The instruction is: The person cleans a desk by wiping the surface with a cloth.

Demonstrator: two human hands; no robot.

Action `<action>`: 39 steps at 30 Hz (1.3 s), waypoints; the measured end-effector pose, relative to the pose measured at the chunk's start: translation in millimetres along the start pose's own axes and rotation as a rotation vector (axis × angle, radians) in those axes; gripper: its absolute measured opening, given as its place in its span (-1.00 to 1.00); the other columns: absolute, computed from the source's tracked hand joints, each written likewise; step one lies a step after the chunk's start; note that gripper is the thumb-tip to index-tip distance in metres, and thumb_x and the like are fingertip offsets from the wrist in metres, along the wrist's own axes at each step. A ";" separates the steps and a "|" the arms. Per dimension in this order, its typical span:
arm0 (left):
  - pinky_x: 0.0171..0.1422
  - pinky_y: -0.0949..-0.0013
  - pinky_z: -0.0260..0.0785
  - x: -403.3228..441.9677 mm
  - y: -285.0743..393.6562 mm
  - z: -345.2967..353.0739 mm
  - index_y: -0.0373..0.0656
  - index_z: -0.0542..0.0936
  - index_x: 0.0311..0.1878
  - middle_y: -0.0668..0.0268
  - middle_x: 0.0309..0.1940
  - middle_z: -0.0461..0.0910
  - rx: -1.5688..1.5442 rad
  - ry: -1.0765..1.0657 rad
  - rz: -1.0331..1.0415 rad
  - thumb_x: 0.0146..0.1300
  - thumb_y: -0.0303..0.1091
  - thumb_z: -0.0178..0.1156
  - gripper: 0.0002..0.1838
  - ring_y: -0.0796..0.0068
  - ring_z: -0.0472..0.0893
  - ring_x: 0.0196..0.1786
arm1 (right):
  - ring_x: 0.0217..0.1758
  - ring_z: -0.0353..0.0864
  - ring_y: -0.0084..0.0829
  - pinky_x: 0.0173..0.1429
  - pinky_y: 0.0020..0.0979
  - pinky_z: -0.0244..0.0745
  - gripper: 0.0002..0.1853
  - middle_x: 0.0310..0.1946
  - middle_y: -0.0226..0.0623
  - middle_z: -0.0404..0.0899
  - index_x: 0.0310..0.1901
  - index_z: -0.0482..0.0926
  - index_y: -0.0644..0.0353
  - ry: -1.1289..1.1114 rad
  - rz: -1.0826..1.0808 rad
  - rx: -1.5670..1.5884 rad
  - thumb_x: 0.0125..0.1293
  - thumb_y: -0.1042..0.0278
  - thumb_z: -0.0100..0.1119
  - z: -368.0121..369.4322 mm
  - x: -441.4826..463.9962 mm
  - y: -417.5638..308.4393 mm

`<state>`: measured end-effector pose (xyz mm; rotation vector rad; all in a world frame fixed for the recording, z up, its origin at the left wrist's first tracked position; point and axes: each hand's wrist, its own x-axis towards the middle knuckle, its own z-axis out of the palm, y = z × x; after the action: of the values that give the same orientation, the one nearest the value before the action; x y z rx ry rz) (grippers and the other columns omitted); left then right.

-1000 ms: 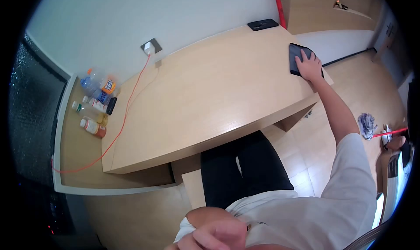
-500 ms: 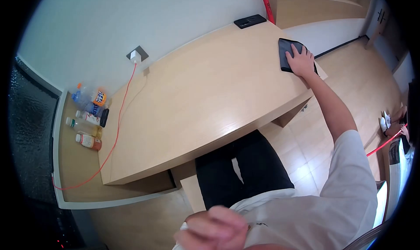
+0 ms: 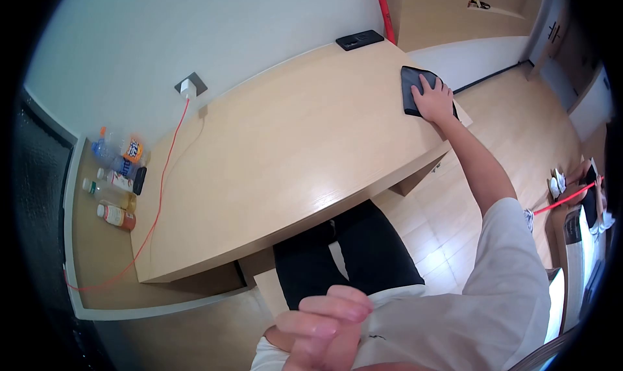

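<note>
My right hand (image 3: pixel 433 99) lies with spread fingers on a dark, flat pouch-like item (image 3: pixel 409 88) at the right end of the wooden desk (image 3: pixel 272 150). The palm rests over its right part. My left hand (image 3: pixel 328 322) is raised in front of my body at the bottom of the view, fingers curled; whether anything is inside them is hidden. A black phone (image 3: pixel 360 40) lies face down at the desk's back edge.
Several bottles (image 3: pixel 117 216) stand on the lower ledge at the left. A red cable (image 3: pixel 159 209) runs from the wall charger (image 3: pixel 187 87) across the desk. At the far right, a person (image 3: pixel 592 189) is near a red-handled mop (image 3: pixel 564 202).
The view has shifted, so the desk and bottles appear farther left and lower. My left hand has turned and risen slightly. My right hand remains on the dark item. The mop has moved.
</note>
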<state>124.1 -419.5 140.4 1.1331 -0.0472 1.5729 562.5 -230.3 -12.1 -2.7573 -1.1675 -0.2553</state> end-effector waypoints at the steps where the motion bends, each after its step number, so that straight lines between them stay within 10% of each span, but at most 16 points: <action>1: 0.27 -0.03 0.35 0.0 -5.7 -2.7 -0.11 0.57 0.16 0.02 0.25 0.48 0.073 -0.004 0.077 0.52 -0.06 -0.02 -0.61 0.12 0.51 0.25 | 0.60 0.18 0.18 0.67 0.09 -0.10 -0.25 0.58 0.17 0.16 0.62 0.22 -0.14 0.000 -0.003 0.000 0.53 -0.32 -0.28 1.0 0.5 -0.5; 3: 0.13 0.01 0.49 0.0 -17.6 -8.5 -0.13 0.62 0.03 0.12 0.14 0.54 0.219 0.007 0.233 0.54 -0.09 0.03 -0.66 0.09 0.55 0.19 | 0.61 0.16 0.19 0.67 0.10 -0.10 -0.25 0.58 0.18 0.17 0.62 0.22 -0.15 0.003 -0.003 -0.009 0.53 -0.32 -0.28 3.9 2.1 1.9; 8: 0.55 -0.04 0.27 71.3 30.3 -96.9 -0.10 0.58 0.17 0.15 0.37 0.53 0.635 -0.153 0.544 0.61 -0.05 -0.02 -0.63 0.05 0.49 0.39 | 0.59 0.18 0.22 0.67 0.12 -0.09 -0.26 0.56 0.22 0.19 0.61 0.25 -0.14 0.026 -0.023 0.020 0.53 -0.32 -0.25 5.9 3.1 4.3; 25: 0.55 -0.03 0.28 127.7 106.5 -103.5 -0.13 0.58 0.19 0.11 0.35 0.54 0.365 -0.553 0.630 0.60 -0.07 -0.02 -0.61 0.04 0.50 0.38 | 0.60 0.19 0.22 0.69 0.06 -0.05 -0.24 0.55 0.25 0.20 0.62 0.23 -0.03 -0.009 -0.037 -0.017 0.55 -0.28 -0.21 0.4 -0.7 2.5; 27: 0.55 -0.03 0.28 150.4 114.5 -113.4 -0.14 0.58 0.19 0.11 0.35 0.54 0.380 -0.544 0.575 0.60 -0.07 -0.02 -0.61 0.03 0.51 0.38 | 0.52 0.35 0.12 0.58 -0.09 0.25 -0.46 0.47 0.14 0.35 0.51 0.35 0.15 0.188 -0.561 -0.528 0.63 0.11 -0.13 16.6 -21.1 39.1; 29: 0.55 -0.03 0.28 151.2 134.3 -116.1 -0.14 0.58 0.19 0.11 0.35 0.54 0.411 -0.517 0.379 0.60 -0.07 -0.03 -0.61 0.03 0.51 0.38 | 0.54 0.29 0.17 0.61 0.00 0.12 -0.40 0.48 0.16 0.33 0.54 0.34 0.02 -0.148 -0.313 -0.302 0.59 -0.06 -0.15 42.8 -136.0 75.4; 31: 0.55 -0.03 0.28 139.9 144.1 -119.8 -0.14 0.58 0.19 0.10 0.35 0.55 0.435 -0.571 0.449 0.60 -0.07 -0.03 -0.61 0.03 0.51 0.38 | 0.56 0.24 0.23 0.65 0.10 0.00 -0.33 0.49 0.19 0.30 0.56 0.33 -0.11 0.089 -0.048 0.033 0.55 -0.22 -0.17 9.0 4.5 -6.2; 39: 0.55 -0.03 0.28 135.1 142.1 -103.7 -0.16 0.58 0.20 0.09 0.34 0.55 0.487 -0.558 0.458 0.60 -0.08 -0.03 -0.60 0.02 0.51 0.38 | 0.58 0.21 0.19 0.67 0.08 -0.07 -0.26 0.55 0.19 0.20 0.59 0.30 -0.19 0.042 -0.023 0.043 0.50 -0.34 -0.21 9.0 8.9 6.9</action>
<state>-36.6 -311.6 248.7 2.0385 -0.3281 1.6551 574.5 -227.1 -19.4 -2.6891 -1.1815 -0.2857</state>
